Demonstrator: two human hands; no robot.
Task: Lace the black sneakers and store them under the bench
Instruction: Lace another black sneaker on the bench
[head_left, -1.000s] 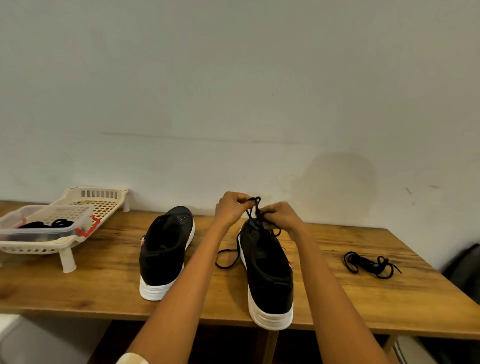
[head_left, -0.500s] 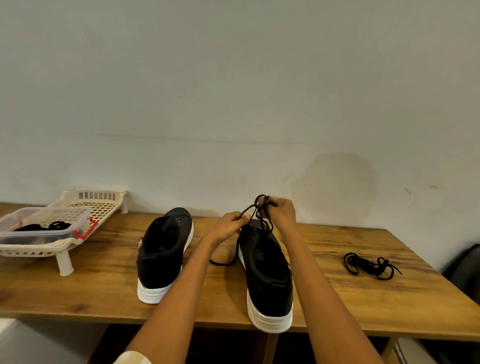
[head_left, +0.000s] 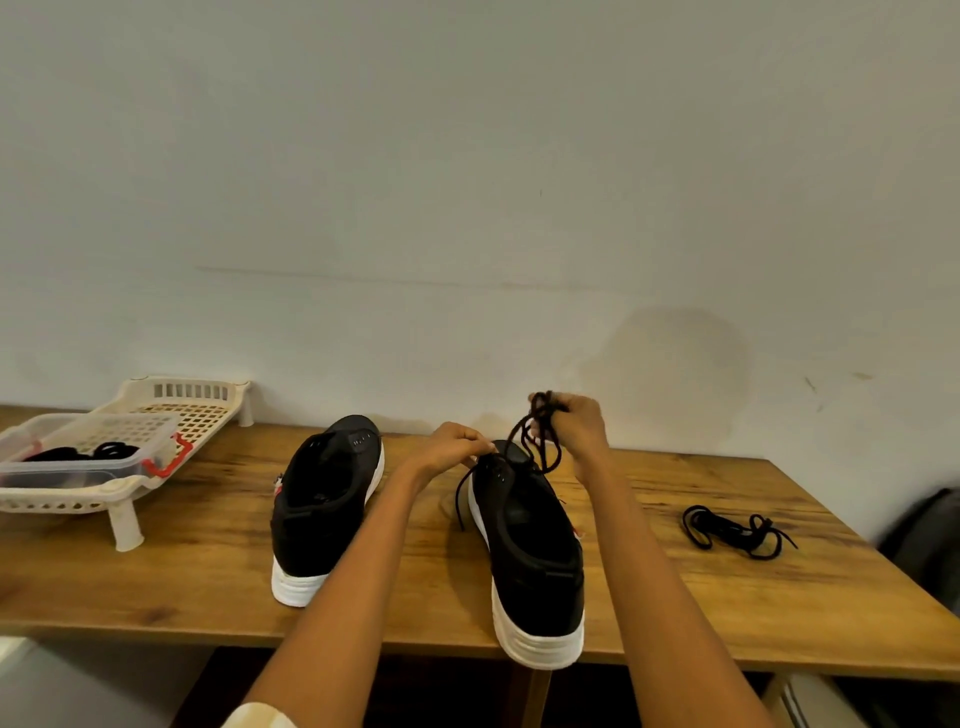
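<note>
Two black sneakers with white soles stand on the wooden bench (head_left: 208, 571), heels toward me. The left sneaker (head_left: 327, 499) has empty eyelets. Over the toe end of the right sneaker (head_left: 530, 545), my right hand (head_left: 576, 431) grips a bunch of black lace (head_left: 537, 436) lifted above the shoe. My left hand (head_left: 457, 449) pinches one lace end at the shoe's eyelets; a strand hangs down the shoe's left side. A second black lace (head_left: 732, 530) lies coiled on the bench to the right.
A cream plastic rack (head_left: 156, 410) stands at the left, bearing a clear box (head_left: 78, 457) with black laces inside. The wall runs close behind the bench. A dark bag (head_left: 930, 540) sits off the bench's right end.
My right hand has lifted the bunched lace up and to the right. My left hand has dropped to the right sneaker's eyelets with one lace end.
</note>
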